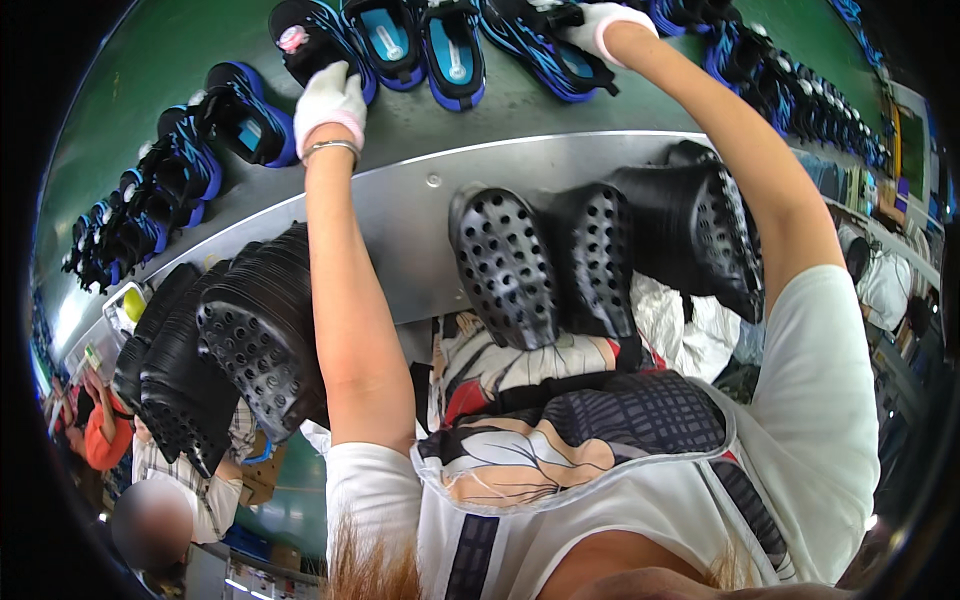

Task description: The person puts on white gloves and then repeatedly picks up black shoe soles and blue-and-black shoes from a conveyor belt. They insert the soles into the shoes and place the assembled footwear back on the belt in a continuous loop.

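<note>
Black-and-blue sneakers stand in a row across the green work surface. My left hand (333, 103), in a white glove, has its fingers curled at the near end of a sneaker (318, 32) with a round white-and-red tag. My right hand (606, 27), also gloved, is closed at the opening of another sneaker (543, 58); part of its fingers is hidden by the shoe. Between my hands are two sneakers with bright blue insoles, one at the left (385, 38) and one at the right (452, 58).
Stacks of black perforated shoe-shaped inserts lean on the near metal ledge (400, 200), one stack (255, 340) left of my left forearm, others (510, 265) between my arms. More sneakers line the surface at left (180, 160) and right (790, 100). Another person (165, 500) is at lower left.
</note>
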A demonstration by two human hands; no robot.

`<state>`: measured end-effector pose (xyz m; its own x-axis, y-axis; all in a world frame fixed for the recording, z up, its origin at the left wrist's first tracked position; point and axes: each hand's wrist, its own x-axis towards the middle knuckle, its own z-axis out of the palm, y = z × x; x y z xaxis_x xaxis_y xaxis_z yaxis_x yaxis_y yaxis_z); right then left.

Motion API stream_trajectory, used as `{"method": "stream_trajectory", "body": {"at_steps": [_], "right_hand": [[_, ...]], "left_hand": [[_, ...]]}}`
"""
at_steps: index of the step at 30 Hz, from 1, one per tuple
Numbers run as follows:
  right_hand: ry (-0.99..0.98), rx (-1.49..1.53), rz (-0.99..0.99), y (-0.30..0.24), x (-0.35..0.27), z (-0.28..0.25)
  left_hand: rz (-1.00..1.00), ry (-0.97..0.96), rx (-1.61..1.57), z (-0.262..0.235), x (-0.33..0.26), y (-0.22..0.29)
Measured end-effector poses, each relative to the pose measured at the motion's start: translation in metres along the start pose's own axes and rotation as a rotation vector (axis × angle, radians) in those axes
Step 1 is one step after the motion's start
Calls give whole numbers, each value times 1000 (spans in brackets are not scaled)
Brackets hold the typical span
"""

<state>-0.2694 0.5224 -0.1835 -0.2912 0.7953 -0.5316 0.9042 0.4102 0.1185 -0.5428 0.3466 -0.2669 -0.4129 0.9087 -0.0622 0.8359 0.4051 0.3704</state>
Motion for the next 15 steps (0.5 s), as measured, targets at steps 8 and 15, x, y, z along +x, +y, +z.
{"method": "stream_trajectory", "body": {"at_steps": [8,15], "right_hand": [[-2,118,-575,1,-151,-56],[173,373,-903,3,-273,-23]], "left_hand": [[-207,51,-92,-22,-39,14],[-321,121,-290,-52,-105,29]]}}
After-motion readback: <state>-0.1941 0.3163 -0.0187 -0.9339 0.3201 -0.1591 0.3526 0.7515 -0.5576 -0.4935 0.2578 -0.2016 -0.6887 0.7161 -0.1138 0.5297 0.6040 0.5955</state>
